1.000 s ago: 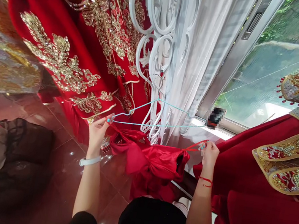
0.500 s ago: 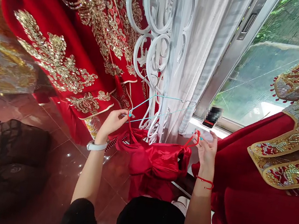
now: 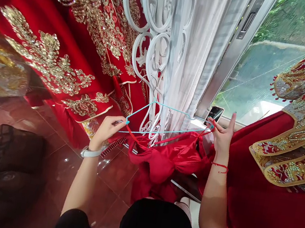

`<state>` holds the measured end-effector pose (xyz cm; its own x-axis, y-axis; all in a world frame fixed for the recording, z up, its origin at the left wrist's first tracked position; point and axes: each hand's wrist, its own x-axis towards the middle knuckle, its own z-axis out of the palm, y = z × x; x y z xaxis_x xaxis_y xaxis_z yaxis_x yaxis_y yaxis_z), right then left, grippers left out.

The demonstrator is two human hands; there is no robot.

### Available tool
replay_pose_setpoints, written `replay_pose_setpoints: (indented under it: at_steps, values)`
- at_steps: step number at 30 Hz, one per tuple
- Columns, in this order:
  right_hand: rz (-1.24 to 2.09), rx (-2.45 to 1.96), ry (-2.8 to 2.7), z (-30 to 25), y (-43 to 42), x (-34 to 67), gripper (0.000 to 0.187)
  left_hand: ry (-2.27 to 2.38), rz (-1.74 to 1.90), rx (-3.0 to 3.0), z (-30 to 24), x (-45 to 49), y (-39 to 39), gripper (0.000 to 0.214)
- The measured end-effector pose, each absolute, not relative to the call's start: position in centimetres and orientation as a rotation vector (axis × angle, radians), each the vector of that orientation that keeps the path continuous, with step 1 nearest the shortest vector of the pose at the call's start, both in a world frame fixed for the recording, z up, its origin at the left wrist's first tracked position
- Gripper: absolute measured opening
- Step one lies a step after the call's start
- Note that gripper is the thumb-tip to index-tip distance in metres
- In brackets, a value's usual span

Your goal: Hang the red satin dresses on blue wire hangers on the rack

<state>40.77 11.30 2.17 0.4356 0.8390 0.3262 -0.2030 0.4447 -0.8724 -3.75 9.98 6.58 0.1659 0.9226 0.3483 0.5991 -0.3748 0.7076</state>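
A thin light-blue hanger is stretched between my hands, its hook up by the white scrollwork. My left hand pinches the left corner of the hanger, where a red strap also runs. At the other corner, my right hand pinches a red dress strap beside the hanger end, one finger stretched upward. Below the hanger hangs a red satin dress by its straps, with its lower part dropping toward the floor in front of me. Whether the right strap is around the hanger corner, I cannot tell.
White metal scrollwork stands straight ahead, with a white curtain beside it. Red gowns with gold beading hang at left, beaded garments at right. A phone stands on the window sill. Dark sheer fabric lies lower left.
My hands have moved apart: the left one slightly left and down, the right one right and up. The hanger and dress top are spread wider, and the phone screen now shows.
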Motion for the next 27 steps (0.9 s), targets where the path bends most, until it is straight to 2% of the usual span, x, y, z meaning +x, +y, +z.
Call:
replay_pose_setpoints:
  at_steps: [4,10,18,27]
  values:
    - [0.876,-0.858,-1.035,5.7,12.2,40.5,0.132,1.440,1.048,2.107,6.8,-3.9,9.9,0.042]
    - [0.907,-0.849,-1.031,6.7,11.6,41.5,0.125,1.449,1.099,2.101,6.4,-4.2,9.6,0.043]
    - [0.904,-0.918,-1.170,8.8,12.9,40.0,0.138,1.461,1.073,2.140,6.8,-4.2,9.8,0.042]
    - [0.770,-0.924,-1.220,6.1,15.0,41.7,0.141,1.464,1.073,2.148,7.2,-3.9,9.0,0.039]
